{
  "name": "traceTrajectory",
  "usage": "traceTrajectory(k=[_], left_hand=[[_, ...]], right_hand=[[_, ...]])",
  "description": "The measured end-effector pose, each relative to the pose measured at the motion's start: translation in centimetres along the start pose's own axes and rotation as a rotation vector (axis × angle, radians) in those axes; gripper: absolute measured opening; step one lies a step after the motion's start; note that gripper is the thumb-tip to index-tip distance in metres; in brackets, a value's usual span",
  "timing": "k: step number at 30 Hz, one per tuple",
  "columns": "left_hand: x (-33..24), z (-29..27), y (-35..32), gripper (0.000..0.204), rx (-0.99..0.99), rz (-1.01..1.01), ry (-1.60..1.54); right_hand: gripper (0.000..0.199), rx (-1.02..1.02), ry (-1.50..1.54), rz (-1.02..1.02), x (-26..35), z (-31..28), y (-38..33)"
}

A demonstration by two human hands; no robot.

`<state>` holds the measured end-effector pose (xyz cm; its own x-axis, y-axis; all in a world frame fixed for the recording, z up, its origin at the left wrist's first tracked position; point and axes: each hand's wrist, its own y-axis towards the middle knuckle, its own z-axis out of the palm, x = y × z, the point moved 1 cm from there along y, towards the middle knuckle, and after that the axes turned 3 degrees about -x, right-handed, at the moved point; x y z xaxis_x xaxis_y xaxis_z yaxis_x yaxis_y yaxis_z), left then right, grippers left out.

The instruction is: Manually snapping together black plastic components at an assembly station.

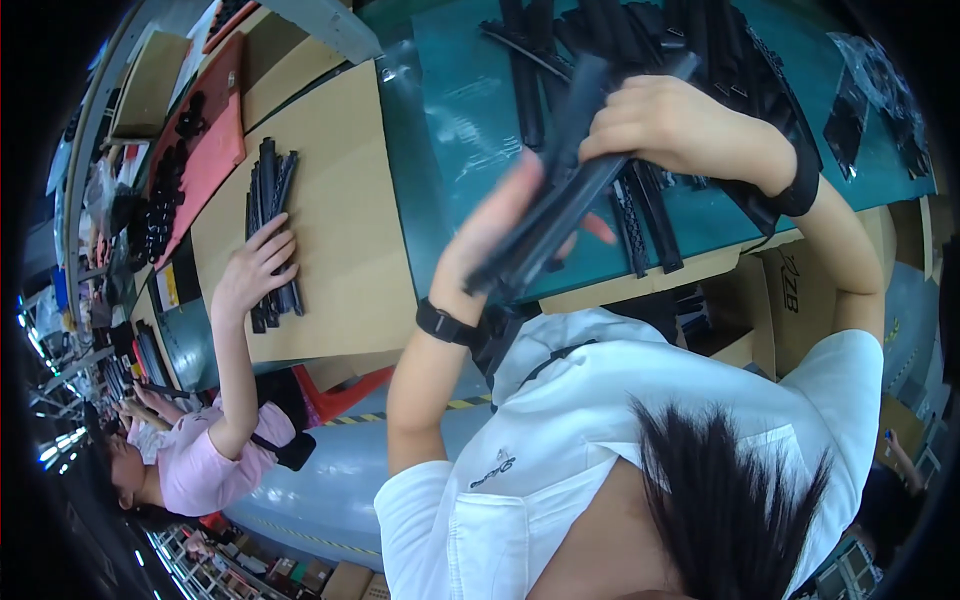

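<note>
Both my hands are raised over a green table mat (450, 120). They hold a bundle of long black plastic strips (560, 195) that slants from lower left to upper right. My left hand (492, 232) grips the bundle's lower end, palm against it, with a black band on the wrist. My right hand (668, 122) closes over the upper part, also with a black wrist strap. Behind the hands, a loose pile of the same black strips (690, 40) lies on the mat.
A brown cardboard sheet (345, 210) lies to the left, where a co-worker in a pink top rests a hand (258, 262) on another bundle of black strips (270, 190). A red tray (215, 140) lies farther left. An open cardboard box (795, 295) stands at right, with clear bags of black parts (880, 85) behind it.
</note>
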<state>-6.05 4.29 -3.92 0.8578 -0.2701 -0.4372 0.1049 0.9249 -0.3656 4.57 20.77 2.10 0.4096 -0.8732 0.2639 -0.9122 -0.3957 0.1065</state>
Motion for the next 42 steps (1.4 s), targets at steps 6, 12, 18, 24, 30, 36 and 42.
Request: traceTrajectory(k=[6, 12, 18, 24, 30, 36, 42], left_hand=[[1.8, -1.7, -1.1, 0.041, 0.042, 0.035, 0.078], [2.8, -2.6, -2.6, 0.026, 0.008, 0.088, 0.083], [3.5, -3.1, -2.7, 0.029, -0.054, 0.187, -0.055], [4.6, -3.1, -2.5, 0.035, -0.063, 0.242, 0.06], [5.2, -1.8, -2.0, 0.05, -0.072, 0.24, 0.116], [4.8, -1.6, -2.1, 0.056, -0.078, 0.211, 0.069], [4.3, -1.3, -1.9, 0.052, -0.316, 0.302, 0.276]], right_hand=[[0.024, -0.275, -0.263, -0.063, -1.8, 0.3, 1.5], [0.025, -0.35, -0.079, 0.406, -7.8, -0.2, -2.7], [0.028, -0.604, -0.349, -0.085, -11.8, 1.8, -2.3], [0.054, -0.584, 0.613, 0.603, -1.7, 4.2, 1.9], [0.035, -0.518, 1.347, 0.695, 3.5, 6.7, 4.9], [0.024, -0.45, 1.237, 0.773, 5.1, 7.9, 4.3], [0.024, -0.038, 1.111, 1.013, 5.8, 6.2, 3.9]])
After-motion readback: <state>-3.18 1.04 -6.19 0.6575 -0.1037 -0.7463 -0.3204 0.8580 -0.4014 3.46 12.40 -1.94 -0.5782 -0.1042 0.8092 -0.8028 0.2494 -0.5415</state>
